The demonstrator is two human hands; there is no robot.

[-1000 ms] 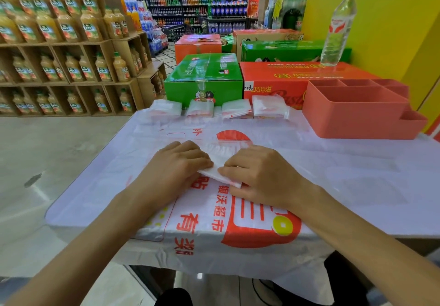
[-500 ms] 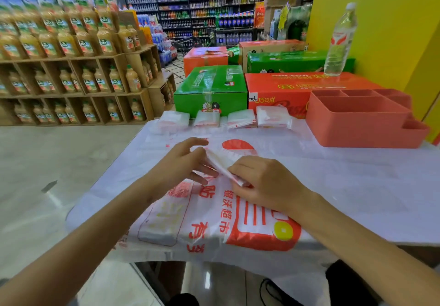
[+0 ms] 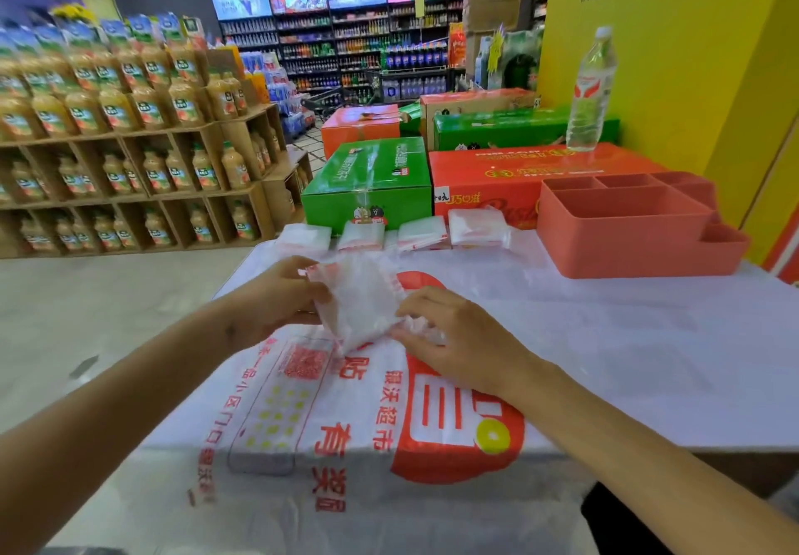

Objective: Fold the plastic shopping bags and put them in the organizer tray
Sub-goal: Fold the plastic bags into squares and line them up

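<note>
A folded white plastic bag [image 3: 361, 301] with red print is lifted a little above the table, tilted. My left hand [image 3: 279, 295] pinches its left edge and my right hand [image 3: 454, 334] holds its lower right corner. Several folded bags [image 3: 421, 232] lie in a row at the table's far edge. The coral organizer tray [image 3: 622, 230], with several compartments, stands at the far right; I see nothing in it. A large flat bag [image 3: 389, 416] with red lettering is spread under my hands.
Green and orange cartons [image 3: 367, 182] are stacked behind the table, with a water bottle [image 3: 590, 92] upright on one. Wooden shelves of juice bottles [image 3: 129, 122] fill the left. A yellow wall [image 3: 691, 57] is on the right.
The folded bag, pressed flat on the table a second ago, has been raised off it by both hands. The camera has tilted up and the view has shifted.
</note>
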